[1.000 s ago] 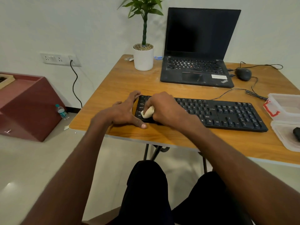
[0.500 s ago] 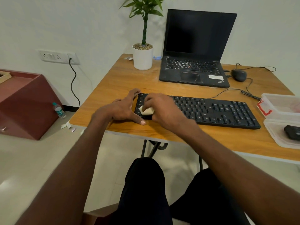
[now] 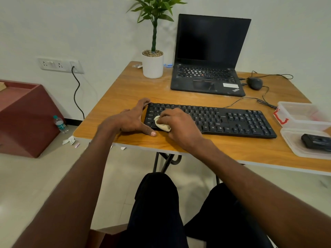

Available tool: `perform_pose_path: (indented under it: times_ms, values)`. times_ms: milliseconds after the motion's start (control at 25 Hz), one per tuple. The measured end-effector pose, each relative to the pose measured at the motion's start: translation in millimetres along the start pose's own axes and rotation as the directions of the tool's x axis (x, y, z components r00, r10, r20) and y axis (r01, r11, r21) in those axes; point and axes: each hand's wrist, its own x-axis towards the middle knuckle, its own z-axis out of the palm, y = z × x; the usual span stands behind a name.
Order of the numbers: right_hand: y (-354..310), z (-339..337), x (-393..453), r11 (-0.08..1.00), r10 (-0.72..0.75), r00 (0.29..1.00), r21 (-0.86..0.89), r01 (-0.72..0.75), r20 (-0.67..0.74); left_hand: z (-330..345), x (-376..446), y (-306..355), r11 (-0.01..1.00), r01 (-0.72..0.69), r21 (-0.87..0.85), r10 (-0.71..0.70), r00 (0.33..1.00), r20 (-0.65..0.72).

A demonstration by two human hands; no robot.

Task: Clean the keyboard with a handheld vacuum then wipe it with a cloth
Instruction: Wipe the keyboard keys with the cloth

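A black keyboard (image 3: 232, 120) lies along the front of the wooden table (image 3: 125, 90). My right hand (image 3: 177, 124) holds a wadded cream cloth (image 3: 161, 124) with curled fingers and presses it onto the keys at the keyboard's left end. My left hand (image 3: 130, 119) lies flat against the keyboard's left edge, fingers straight along the side and the thumb along its front corner. A black handheld device (image 3: 316, 140), perhaps the vacuum, lies in a clear plastic lid at the right edge.
An open black laptop (image 3: 209, 68) and a white potted plant (image 3: 153, 63) stand behind the keyboard. A wired mouse (image 3: 254, 83) sits at the back right. A clear plastic box (image 3: 302, 113) stands at the right. A maroon cabinet (image 3: 23, 115) and a bottle (image 3: 60, 124) are on the floor left.
My right hand has shifted the cloth slightly on the keyboard's left keys. My left hand stays at the keyboard's left edge. The camera has tilted a little.
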Motion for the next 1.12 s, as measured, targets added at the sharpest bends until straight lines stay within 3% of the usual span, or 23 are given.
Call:
perform_pose_path:
  times_ms: [160,360,520,680,840,960,1120]
  values:
    - [25.4,-16.5,-20.7,0.998,0.022,0.999,-0.053,-0.02,0.05,0.9,2.6,-2.5,1.0,-0.003,-0.018,0.003,1.0,0.005]
    - [41.9,-34.7,-36.3,0.943,0.324,0.943,-0.048,-0.328,-0.074,-3.4,-1.2,13.9,0.994,-0.034,0.099,0.032,0.999,0.015]
    - [6.8,-9.5,-18.6,0.98,0.199,0.978,0.027,-0.198,-0.054,13.1,3.0,37.0,0.967,-0.078,0.243,0.094,0.994,-0.052]
    - [20.1,-11.1,-39.5,0.998,0.048,0.999,0.039,-0.049,0.02,20.5,8.4,37.0,0.966,-0.081,0.247,0.094,0.995,-0.04]
    - [63.0,-33.0,-72.5,0.989,0.145,0.989,0.002,-0.145,-0.032,17.4,8.2,40.0,0.968,-0.075,0.24,0.085,0.996,-0.033]
    - [57.7,-27.4,-74.3,0.962,0.271,0.954,0.055,-0.266,-0.127,19.1,5.9,50.5,0.956,-0.079,0.281,0.093,0.995,-0.037]
    - [35.4,-7.4,-73.6,0.977,0.197,0.971,0.11,-0.183,-0.136,46.0,9.6,79.7,0.918,-0.161,0.362,0.208,0.973,-0.096]
